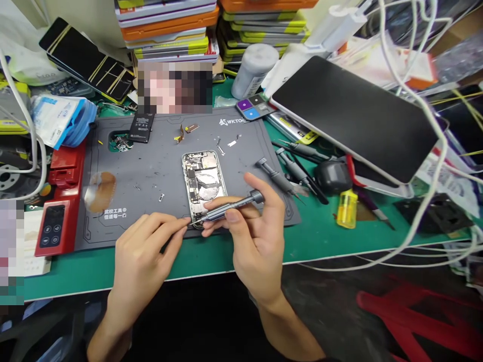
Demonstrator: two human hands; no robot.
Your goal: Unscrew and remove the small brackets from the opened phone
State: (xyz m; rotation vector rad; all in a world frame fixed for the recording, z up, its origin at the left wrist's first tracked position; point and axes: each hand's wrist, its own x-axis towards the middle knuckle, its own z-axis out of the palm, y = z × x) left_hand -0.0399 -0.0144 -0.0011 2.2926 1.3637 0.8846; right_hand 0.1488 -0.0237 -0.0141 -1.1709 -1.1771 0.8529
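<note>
An opened phone (206,176) lies on the grey work mat (151,166), its inner boards and round coil showing. In my right hand (260,236) is a grey screwdriver (230,206), slanted down to the left, its thin tip near the phone's bottom left corner. My left hand (147,251) pinches with thumb and forefinger right at that tip; whatever is between the fingers is too small to make out. Small metal brackets (161,197) and bits of flex cable (191,128) are scattered around the phone. A black battery (141,126) rests at the mat's upper left.
Several more screwdrivers (277,176) lie at the mat's right edge, beside a large dark tablet (354,115) and a yellow bottle (346,208). A red device (60,201) borders the mat on the left. Stacked boxes (168,25) stand behind. White cables (426,211) hang at right.
</note>
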